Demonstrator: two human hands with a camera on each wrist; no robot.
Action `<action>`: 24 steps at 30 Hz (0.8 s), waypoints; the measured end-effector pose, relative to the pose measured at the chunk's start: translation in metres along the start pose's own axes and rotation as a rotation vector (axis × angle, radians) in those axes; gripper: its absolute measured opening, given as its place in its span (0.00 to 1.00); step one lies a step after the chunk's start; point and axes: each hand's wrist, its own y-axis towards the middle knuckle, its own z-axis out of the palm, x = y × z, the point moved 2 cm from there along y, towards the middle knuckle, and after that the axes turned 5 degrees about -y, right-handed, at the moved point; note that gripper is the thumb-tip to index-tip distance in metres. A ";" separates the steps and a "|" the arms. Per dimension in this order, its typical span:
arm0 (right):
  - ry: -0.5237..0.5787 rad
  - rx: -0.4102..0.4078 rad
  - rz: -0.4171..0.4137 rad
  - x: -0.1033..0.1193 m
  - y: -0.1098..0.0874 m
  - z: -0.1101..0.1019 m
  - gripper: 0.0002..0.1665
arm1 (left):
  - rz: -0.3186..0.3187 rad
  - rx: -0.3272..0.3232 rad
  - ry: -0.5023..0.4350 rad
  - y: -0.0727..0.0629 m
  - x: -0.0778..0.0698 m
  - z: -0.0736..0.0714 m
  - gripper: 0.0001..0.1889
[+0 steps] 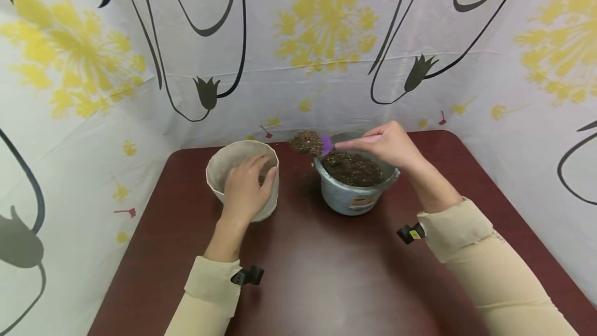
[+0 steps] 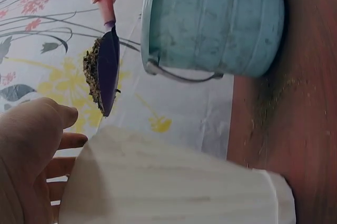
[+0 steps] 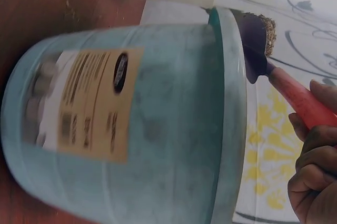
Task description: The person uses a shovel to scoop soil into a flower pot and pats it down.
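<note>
My right hand [image 1: 391, 145] grips the pink handle of a purple-bladed hand trowel [image 1: 326, 145], its blade heaped with dark soil [image 1: 306, 143]. The trowel is held above the left rim of a blue bucket [image 1: 347, 198], which contains more brown soil [image 1: 354, 169]. Over the mouth of a whitish plant pot [image 1: 219, 170] is my left hand [image 1: 247, 188], its fingers loosely bent and partly inside the opening. In the left wrist view the thumb stands apart from the fingers, with nothing held between them. The hand hides most of the pot's inside; a little soil shows there.
Both containers stand on a dark red-brown table [image 1: 303, 274], the bucket right of the pot. Soil crumbs [image 2: 274, 103] lie on the tabletop between them. A wire handle [image 2: 184, 78] hangs at the bucket's side. Behind the table is a flower-patterned cloth [image 1: 298, 92].
</note>
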 end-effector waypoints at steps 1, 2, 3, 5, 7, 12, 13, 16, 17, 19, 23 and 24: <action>0.003 0.003 -0.002 0.003 0.001 0.003 0.35 | -0.004 -0.003 0.003 -0.001 0.003 -0.002 0.21; 0.005 0.007 -0.003 0.006 0.003 0.006 0.35 | -0.008 -0.007 0.006 -0.002 0.005 -0.003 0.21; 0.006 0.010 -0.007 0.009 0.005 0.009 0.35 | -0.011 -0.011 0.007 -0.003 0.008 -0.005 0.20; 0.013 0.038 -0.020 0.015 0.009 0.015 0.31 | -0.021 -0.017 0.017 -0.005 0.013 -0.009 0.20; 0.021 0.066 -0.029 0.021 0.013 0.021 0.25 | -0.028 -0.022 0.027 -0.007 0.017 -0.013 0.21; 0.047 0.087 -0.054 0.035 0.023 0.039 0.23 | -0.045 -0.035 0.050 -0.012 0.027 -0.026 0.20; 0.054 0.087 -0.060 0.038 0.025 0.043 0.25 | -0.050 -0.039 0.058 -0.014 0.030 -0.028 0.20; 0.062 0.089 -0.078 0.045 0.029 0.056 0.28 | -0.070 -0.054 0.079 -0.020 0.038 -0.036 0.21; 0.058 0.089 -0.085 0.047 0.030 0.060 0.27 | -0.076 -0.060 0.088 -0.022 0.041 -0.038 0.21; 0.047 0.091 -0.096 0.050 0.033 0.068 0.25 | -0.087 -0.072 0.099 -0.026 0.047 -0.042 0.21; -0.011 0.064 -0.155 0.055 0.039 0.082 0.17 | -0.098 -0.091 0.099 -0.035 0.059 -0.046 0.21; -0.035 0.053 -0.176 0.057 0.040 0.085 0.17 | -0.102 -0.094 0.094 -0.037 0.061 -0.047 0.20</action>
